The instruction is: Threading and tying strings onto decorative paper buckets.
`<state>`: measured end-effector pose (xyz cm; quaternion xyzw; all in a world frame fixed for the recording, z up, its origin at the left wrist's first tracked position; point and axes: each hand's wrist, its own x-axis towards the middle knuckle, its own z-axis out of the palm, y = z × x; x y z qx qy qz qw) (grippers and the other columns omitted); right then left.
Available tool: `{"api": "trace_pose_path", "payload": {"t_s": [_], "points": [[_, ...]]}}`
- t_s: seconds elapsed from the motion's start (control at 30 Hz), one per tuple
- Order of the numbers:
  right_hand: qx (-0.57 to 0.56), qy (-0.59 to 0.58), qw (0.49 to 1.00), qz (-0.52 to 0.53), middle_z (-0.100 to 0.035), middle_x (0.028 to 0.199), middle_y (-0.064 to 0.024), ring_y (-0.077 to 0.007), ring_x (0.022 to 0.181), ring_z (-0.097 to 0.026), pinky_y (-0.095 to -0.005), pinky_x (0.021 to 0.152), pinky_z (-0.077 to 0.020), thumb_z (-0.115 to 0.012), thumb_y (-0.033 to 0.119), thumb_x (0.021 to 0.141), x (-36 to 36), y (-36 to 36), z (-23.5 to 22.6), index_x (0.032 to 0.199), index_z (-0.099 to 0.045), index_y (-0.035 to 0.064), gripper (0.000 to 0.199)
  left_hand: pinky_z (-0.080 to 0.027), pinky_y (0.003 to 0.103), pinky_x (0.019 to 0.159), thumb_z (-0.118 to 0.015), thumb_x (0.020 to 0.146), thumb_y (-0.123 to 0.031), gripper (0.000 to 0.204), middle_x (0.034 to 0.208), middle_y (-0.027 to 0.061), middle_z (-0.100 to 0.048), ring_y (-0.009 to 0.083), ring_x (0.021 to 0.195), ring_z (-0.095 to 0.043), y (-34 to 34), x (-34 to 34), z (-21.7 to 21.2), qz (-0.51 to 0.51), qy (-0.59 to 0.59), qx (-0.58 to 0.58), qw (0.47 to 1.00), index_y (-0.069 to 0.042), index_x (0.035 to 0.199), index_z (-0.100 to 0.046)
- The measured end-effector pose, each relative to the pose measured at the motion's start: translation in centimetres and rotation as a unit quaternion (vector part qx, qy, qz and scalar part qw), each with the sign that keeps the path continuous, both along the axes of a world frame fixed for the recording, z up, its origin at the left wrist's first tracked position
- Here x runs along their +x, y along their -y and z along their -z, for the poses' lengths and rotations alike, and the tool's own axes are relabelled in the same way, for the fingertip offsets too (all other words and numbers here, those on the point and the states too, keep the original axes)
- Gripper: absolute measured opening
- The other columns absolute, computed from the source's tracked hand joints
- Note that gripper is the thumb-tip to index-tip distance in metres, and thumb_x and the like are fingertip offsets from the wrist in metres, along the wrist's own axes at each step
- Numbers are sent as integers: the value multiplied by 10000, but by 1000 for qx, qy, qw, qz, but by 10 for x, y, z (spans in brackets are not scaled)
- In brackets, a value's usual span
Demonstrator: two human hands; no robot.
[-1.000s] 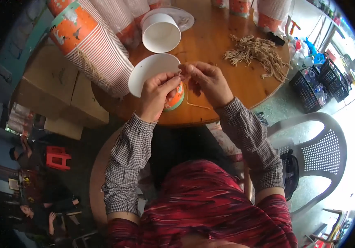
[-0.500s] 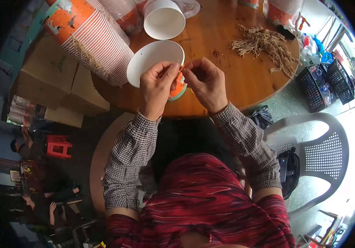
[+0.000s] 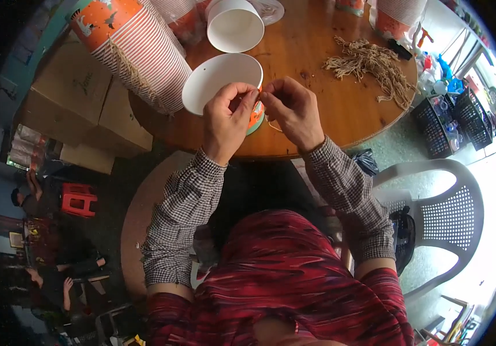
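A paper bucket [image 3: 219,78], white inside with an orange printed side and a teal edge, lies tilted on the table with its mouth facing me. My left hand [image 3: 227,118] is in front of its rim, thumb and forefinger pinched together. What they pinch is too small to make out. My right hand [image 3: 295,112] meets it fingertip to fingertip beside the bucket's wall, its fingers closed in a pinch. A short beige cord [image 3: 273,125] curves out below the right hand, next to the bucket; its upper part is hidden by the fingers.
Tall nested paper buckets [image 3: 144,55] lean at the left, with cords draped on them. Another white bucket [image 3: 235,29] lies behind. Loose cords [image 3: 375,66] are heaped on the round wooden table [image 3: 317,130] at right. Cardboard boxes [image 3: 69,86], a plastic chair [image 3: 447,225] and black baskets [image 3: 435,124] stand around.
The whole view has shifted slightly. Both hands stay pinched together by the bucket's rim, with the fingers slightly repositioned. More of the cord shows below the right hand.
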<state>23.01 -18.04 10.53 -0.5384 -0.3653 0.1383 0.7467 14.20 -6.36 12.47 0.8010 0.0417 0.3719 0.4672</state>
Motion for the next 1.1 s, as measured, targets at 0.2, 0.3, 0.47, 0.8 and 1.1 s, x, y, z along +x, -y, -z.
{"api": "trace_pose_path", "payload": {"t_s": [0.2,0.3,0.47,0.8,1.1], "points": [[-27,-24,999,-29,-615,716,-33,-73,607,-556,-221,545,-476,-624,83,857,5,4,-6,880,-593,-41,130,-491,251,632,-625,870,-82,102,773,53,-659,98,692,-606,-8,-3,2,-1,-7,53,999,16,885,-650],[-51,-14,998,-39,-618,710,-41,-77,597,-563,-228,521,-482,-626,94,855,10,7,-9,871,-604,-47,143,-493,252,614,-629,861,-72,93,766,64,-664,106,665,-615,-11,-3,0,37,-53,-2,998,9,894,-660],[-70,11,996,-45,-657,741,-85,-115,629,-613,-263,562,-511,-644,103,833,9,10,-11,907,-625,-44,166,-503,265,611,-654,804,-44,71,745,80,-645,151,660,-643,-7,1,2,-28,-16,132,991,0,858,-637],[-71,234,959,142,-611,797,-169,-322,705,-619,-332,637,-506,-603,43,798,-1,9,-10,872,-575,-6,94,-460,252,553,-599,828,-58,54,707,36,-605,119,597,-584,0,-3,-7,20,-80,-27,996,-6,837,-606],[62,6,996,-58,-639,841,-49,-81,769,-601,-232,678,-502,-603,47,882,3,-5,10,981,-579,-18,120,-306,179,497,-562,909,-144,143,803,-16,-564,37,588,-425,-6,-8,-8,253,-82,-509,819,-15,937,-617]]}}
